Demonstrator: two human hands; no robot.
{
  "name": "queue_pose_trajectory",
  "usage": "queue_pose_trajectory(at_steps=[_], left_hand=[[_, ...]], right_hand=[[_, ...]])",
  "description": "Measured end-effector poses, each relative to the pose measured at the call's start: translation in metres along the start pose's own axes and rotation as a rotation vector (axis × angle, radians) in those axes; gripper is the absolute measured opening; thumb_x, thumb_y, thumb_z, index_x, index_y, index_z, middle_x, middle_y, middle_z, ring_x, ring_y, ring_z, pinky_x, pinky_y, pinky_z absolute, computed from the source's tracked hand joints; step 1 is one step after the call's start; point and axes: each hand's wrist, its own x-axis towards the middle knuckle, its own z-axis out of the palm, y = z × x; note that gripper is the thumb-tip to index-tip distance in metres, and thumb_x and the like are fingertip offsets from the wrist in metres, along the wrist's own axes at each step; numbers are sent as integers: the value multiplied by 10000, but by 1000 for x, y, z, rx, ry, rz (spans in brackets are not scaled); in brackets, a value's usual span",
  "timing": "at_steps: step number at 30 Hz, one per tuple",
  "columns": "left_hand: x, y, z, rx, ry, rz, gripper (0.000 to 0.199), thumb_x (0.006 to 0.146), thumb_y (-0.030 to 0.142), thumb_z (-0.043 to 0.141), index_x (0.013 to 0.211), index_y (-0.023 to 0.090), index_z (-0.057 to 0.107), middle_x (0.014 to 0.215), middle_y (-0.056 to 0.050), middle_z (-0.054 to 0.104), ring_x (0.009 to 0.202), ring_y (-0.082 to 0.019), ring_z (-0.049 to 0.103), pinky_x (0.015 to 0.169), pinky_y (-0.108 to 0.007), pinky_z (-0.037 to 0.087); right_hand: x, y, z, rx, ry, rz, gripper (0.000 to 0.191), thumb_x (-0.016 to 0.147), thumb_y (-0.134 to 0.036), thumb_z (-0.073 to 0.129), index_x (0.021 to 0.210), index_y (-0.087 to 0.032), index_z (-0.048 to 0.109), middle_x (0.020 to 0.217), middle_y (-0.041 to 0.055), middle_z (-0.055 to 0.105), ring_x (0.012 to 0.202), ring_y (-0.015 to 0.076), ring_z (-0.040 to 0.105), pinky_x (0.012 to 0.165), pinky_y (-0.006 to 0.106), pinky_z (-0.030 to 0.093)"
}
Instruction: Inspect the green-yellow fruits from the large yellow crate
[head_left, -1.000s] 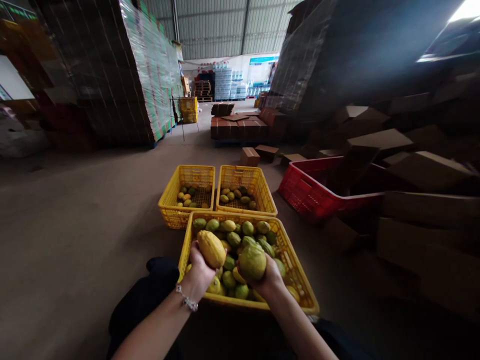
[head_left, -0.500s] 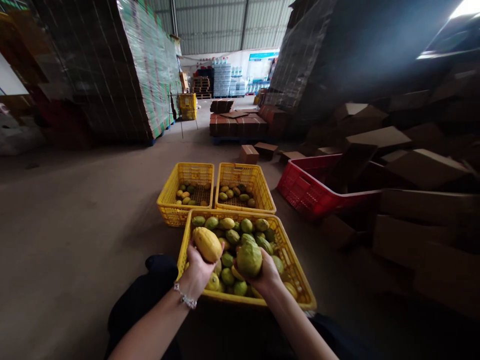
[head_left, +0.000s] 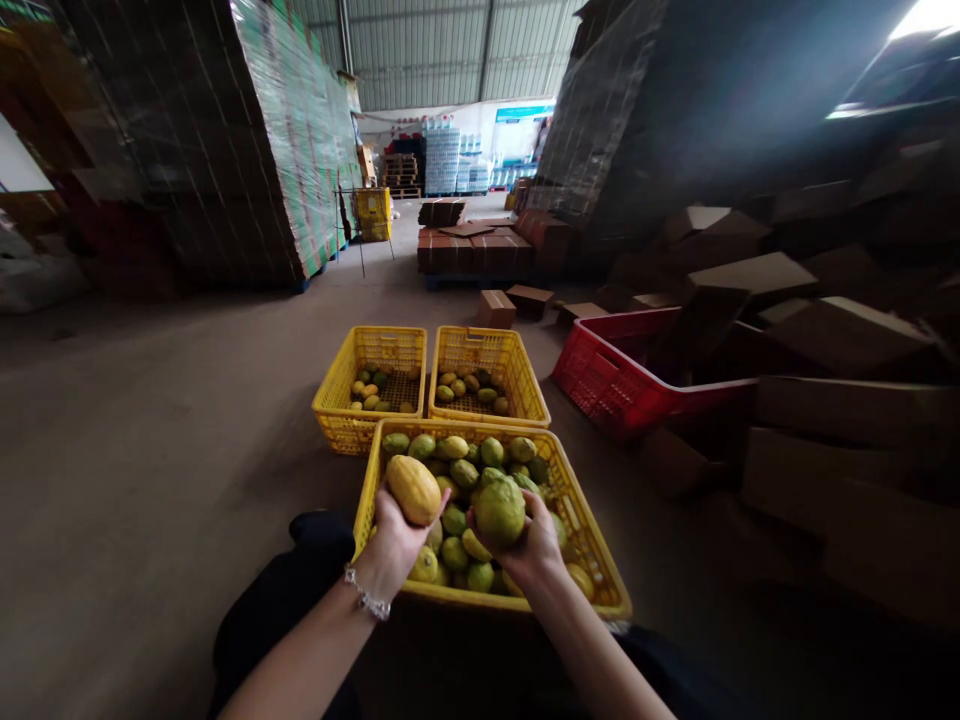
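My left hand (head_left: 397,530), with a silver bracelet at its wrist, cups a large smooth yellow oval fruit (head_left: 414,490) from below. In my right hand (head_left: 538,540) rests a round green fruit (head_left: 500,512) with a lumpy top, gripped from its right side and underneath. The exact kind of fruit is not clear; they look like papayas or large citrus. Both are held above the near yellow crate (head_left: 592,530), which is full of green and yellow fruits (head_left: 454,551) of similar shape. Parts of the crate's contents are hidden behind my hands.
Two yellow crates, left (head_left: 330,400) and right (head_left: 536,395), stand behind the near one with some fruits inside. To the right is a red crate (head_left: 600,375) beside a heap of cardboard boxes (head_left: 825,440). Wrapped stacks (head_left: 315,140) rise at left.
My right hand has turned the green fruit slightly, and its fingers have shifted around the side. My left hand still holds the yellow fruit in about the same place.
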Motion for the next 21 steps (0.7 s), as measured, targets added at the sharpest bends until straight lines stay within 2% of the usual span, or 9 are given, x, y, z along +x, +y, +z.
queue_pose_trajectory(at_steps=[6,12,17,21], left_hand=[[5,-2,0,100,96,-51,383,889,171,439,1218,264,610,1120,-68,664,937,-246,675,709,-377,606],[0,-2,3,120,53,-87,346,912,194,407,1188,197,615,1023,-88,661,867,-242,681,711,-381,596],[-1,-2,3,108,35,-104,355,897,193,407,1165,198,639,964,-91,672,830,-250,693,700,-392,593],[2,-1,1,125,32,-63,345,899,203,423,1166,255,636,974,-63,693,803,-240,698,683,-386,594]], right_hand=[[-2,-4,1,24,48,-26,269,923,-354,447,728,-210,564,573,18,633,583,202,621,618,389,566],[4,-1,-2,34,49,0,245,919,-317,429,723,-215,534,547,3,605,572,201,621,602,378,554],[5,0,-2,33,32,5,252,918,-315,423,742,-205,565,567,20,631,592,199,640,619,370,553],[3,-1,-2,-8,40,-21,283,926,-314,401,738,-199,579,579,37,663,584,202,649,610,359,539]])
